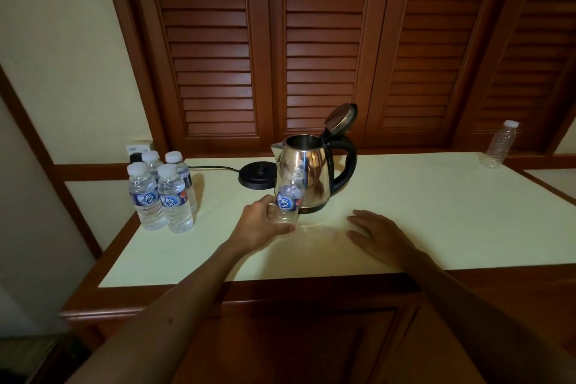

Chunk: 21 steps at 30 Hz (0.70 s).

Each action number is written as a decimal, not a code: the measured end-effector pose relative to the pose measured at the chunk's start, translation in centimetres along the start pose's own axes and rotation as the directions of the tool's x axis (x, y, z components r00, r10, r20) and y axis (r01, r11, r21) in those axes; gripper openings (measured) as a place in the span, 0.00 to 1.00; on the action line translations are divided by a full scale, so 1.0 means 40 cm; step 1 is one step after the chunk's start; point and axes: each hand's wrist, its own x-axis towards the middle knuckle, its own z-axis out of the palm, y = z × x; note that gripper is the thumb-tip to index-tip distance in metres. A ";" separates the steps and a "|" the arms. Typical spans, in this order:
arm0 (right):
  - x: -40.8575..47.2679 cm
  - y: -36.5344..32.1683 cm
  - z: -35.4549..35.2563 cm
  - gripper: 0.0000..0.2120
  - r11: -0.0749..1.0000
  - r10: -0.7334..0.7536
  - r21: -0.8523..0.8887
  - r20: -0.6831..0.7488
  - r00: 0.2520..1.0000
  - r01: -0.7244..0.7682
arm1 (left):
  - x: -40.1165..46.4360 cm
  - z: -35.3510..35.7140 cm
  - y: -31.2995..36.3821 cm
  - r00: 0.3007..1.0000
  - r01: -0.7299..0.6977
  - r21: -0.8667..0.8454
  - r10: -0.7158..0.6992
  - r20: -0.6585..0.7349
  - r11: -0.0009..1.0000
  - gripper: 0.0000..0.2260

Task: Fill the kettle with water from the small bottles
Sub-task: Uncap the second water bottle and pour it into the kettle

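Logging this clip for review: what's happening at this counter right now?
A person's left hand grips a small clear plastic water bottle with a blue label just in front of the stainless steel kettle with a black handle. The kettle stands off its round black base with the lid up. The right hand rests flat on the pale countertop. Four capped bottles wait at the left; an unlabelled bottle stands far right.

A cream-topped wooden counter (420, 212) is seen below louvred doors. Four capped water bottles (162, 193) are grouped at its left end. A black kettle base (257, 176) is set just left of a steel kettle (307, 178), lid up. One unlabelled bottle (500, 145) is stood far right. A flat right hand (378, 235) is rested on the top
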 end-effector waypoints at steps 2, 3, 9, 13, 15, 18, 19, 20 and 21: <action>0.000 -0.003 -0.001 0.24 1.000 0.009 -0.016 0.012 1.000 -0.008 | -0.008 0.008 -0.022 1.000 0.026 -0.090 -0.027 -0.010 0.996 0.26; 0.000 -0.004 -0.001 0.24 1.000 0.013 -0.026 0.021 1.000 -0.013 | -0.012 0.013 -0.034 0.999 0.034 -0.135 -0.036 -0.017 0.990 0.26; 0.000 -0.012 -0.001 0.24 0.997 -0.002 -0.076 0.031 1.000 0.004 | -0.018 0.032 -0.058 0.998 0.037 -0.197 -0.045 -0.041 0.980 0.28; 0.015 -0.027 -0.029 0.25 0.988 0.018 -0.157 0.107 0.994 -0.001 | -0.018 0.034 -0.055 0.998 0.016 -0.196 -0.028 -0.061 0.981 0.27; 0.032 -0.057 -0.049 0.25 0.984 0.024 -0.178 0.180 0.983 0.009 | -0.014 0.036 -0.059 0.997 0.009 -0.193 -0.023 -0.071 0.981 0.27; 0.053 -0.122 -0.045 0.25 0.990 -0.054 -0.115 0.237 0.970 0.084 | -0.010 0.040 -0.063 0.997 0.016 -0.189 -0.030 -0.072 0.982 0.28; 0.056 -0.139 -0.039 0.25 0.986 -0.077 -0.124 0.245 0.967 0.110 | -0.010 0.041 -0.064 0.997 0.019 -0.186 -0.033 -0.072 0.982 0.28; 0.059 -0.151 -0.031 0.25 0.984 -0.085 -0.130 0.249 0.965 0.121 | -0.010 0.042 -0.065 0.997 0.020 -0.187 -0.034 -0.071 0.982 0.29; 0.060 -0.158 -0.025 0.24 0.985 -0.087 -0.123 0.248 0.965 0.121 | -0.011 0.043 -0.065 0.997 0.019 -0.188 -0.033 -0.071 0.982 0.29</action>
